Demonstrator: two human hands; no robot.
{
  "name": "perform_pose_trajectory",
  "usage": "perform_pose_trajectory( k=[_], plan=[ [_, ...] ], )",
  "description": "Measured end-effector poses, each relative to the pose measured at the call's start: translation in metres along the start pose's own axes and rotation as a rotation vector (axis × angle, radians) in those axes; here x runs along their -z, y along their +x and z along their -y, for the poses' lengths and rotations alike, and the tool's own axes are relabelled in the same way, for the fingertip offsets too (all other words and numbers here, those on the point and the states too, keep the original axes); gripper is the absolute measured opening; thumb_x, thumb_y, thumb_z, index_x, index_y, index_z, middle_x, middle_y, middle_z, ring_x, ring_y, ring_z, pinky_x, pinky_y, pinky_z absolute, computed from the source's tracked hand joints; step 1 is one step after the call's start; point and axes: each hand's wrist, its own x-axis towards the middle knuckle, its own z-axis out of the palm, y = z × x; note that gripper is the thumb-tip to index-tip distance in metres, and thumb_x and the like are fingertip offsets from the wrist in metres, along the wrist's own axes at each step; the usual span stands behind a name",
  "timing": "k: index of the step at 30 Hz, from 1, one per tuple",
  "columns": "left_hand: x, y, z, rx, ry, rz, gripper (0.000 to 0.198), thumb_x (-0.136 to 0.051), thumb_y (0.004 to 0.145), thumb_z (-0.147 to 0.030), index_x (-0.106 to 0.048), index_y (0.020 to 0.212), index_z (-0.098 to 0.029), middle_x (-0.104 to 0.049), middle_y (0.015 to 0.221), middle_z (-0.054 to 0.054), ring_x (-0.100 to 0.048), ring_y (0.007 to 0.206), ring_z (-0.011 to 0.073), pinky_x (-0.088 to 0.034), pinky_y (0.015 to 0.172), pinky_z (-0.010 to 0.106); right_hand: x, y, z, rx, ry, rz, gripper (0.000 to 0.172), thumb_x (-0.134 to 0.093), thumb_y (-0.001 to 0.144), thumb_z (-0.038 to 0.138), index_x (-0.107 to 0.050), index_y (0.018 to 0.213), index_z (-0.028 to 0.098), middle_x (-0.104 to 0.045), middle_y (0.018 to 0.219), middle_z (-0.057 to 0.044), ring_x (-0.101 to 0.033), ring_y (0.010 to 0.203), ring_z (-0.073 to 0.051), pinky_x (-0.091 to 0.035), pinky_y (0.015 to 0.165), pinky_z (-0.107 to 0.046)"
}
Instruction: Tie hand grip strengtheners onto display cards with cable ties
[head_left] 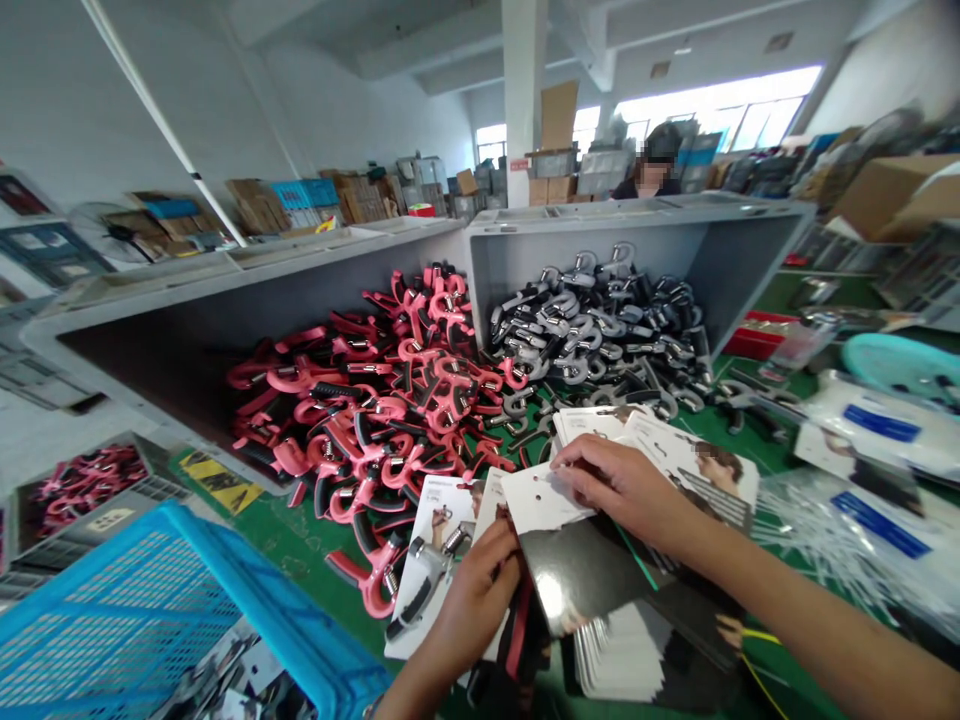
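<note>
My right hand [622, 490] pinches the top edge of a printed backing card [574, 575], white above and dark below, with small holes punched near its top. Beneath and behind that hand lie more printed cards [720, 475], some in stacks. My left hand [484, 580] is beside the card's left edge, fingers curled; what they close on is hidden. Left of it, a grey and black hand grip [427, 580] with a metal spring rests on another white card [442, 500]. A red and black hand grip [517, 635] shows partly below my left hand.
Two grey crates lie tipped towards me, one spilling red hand grips [360, 370], the other grey ones [585, 330]. A blue basket [285, 610] stands at lower left. White plastic ties [817, 530] and bagged packs [877, 430] lie right. A person [649, 170] is behind the crates.
</note>
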Motion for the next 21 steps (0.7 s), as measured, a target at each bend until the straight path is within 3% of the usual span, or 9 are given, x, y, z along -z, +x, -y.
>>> perform_pose_trajectory(
  k=[3, 7, 9, 14, 17, 21],
  plan=[
    [0.004, -0.007, 0.002, -0.027, 0.019, -0.025, 0.026, -0.052, 0.095, -0.017, -0.072, 0.11, -0.024, -0.066, 0.11, 0.007, -0.061, 0.104, 0.0197, -0.046, 0.093, 0.031, 0.002, 0.004, 0.0, -0.062, 0.03, 0.032, 0.016, -0.05, 0.098, 0.028, -0.063, 0.096, 0.02, -0.067, 0.085, -0.002, -0.06, 0.071, -0.014, -0.042, 0.068, -0.025],
    [-0.006, 0.001, 0.006, -0.078, 0.053, -0.257, 0.019, -0.057, 0.092, -0.017, -0.075, 0.096, -0.022, -0.064, 0.104, 0.006, -0.059, 0.103, 0.0191, -0.044, 0.093, 0.03, 0.013, 0.016, 0.009, -0.098, -0.011, 0.134, 0.015, -0.051, 0.096, 0.023, -0.063, 0.088, 0.02, -0.064, 0.072, 0.002, -0.058, 0.065, -0.014, -0.038, 0.063, -0.024],
    [-0.016, 0.009, 0.006, -0.05, -0.006, -0.313, 0.019, -0.057, 0.091, -0.018, -0.075, 0.096, -0.021, -0.065, 0.106, 0.007, -0.059, 0.104, 0.0201, -0.045, 0.094, 0.031, 0.017, 0.021, 0.015, -0.091, -0.098, 0.179, 0.014, -0.052, 0.093, 0.018, -0.064, 0.085, 0.021, -0.063, 0.07, 0.002, -0.056, 0.062, -0.014, -0.036, 0.06, -0.024],
    [-0.037, 0.026, 0.003, 0.168, -0.356, -0.332, 0.029, -0.06, 0.087, -0.022, -0.071, 0.114, -0.02, -0.073, 0.098, 0.005, -0.066, 0.089, 0.0197, -0.05, 0.086, 0.032, 0.005, 0.025, 0.018, 0.024, -0.208, 0.093, 0.017, -0.051, 0.095, 0.019, -0.064, 0.085, 0.019, -0.065, 0.083, -0.003, -0.058, 0.078, -0.017, -0.038, 0.07, -0.026],
    [-0.041, 0.034, 0.001, 0.168, -0.472, -0.328, 0.035, -0.065, 0.082, -0.02, -0.07, 0.117, -0.02, -0.075, 0.1, 0.005, -0.068, 0.089, 0.0202, -0.051, 0.087, 0.032, -0.004, 0.021, 0.013, 0.024, -0.123, 0.016, 0.013, -0.051, 0.096, 0.021, -0.063, 0.09, 0.019, -0.064, 0.088, -0.003, -0.058, 0.081, -0.016, -0.039, 0.073, -0.026],
    [-0.039, 0.041, -0.001, 0.142, -0.463, -0.311, 0.034, -0.066, 0.081, -0.021, -0.072, 0.114, -0.018, -0.076, 0.103, 0.006, -0.068, 0.093, 0.0229, -0.051, 0.087, 0.034, -0.007, 0.017, 0.011, -0.062, -0.099, 0.069, 0.004, -0.055, 0.091, 0.019, -0.057, 0.088, 0.02, -0.059, 0.076, 0.002, -0.052, 0.068, -0.014, -0.036, 0.063, -0.025]
  ],
)
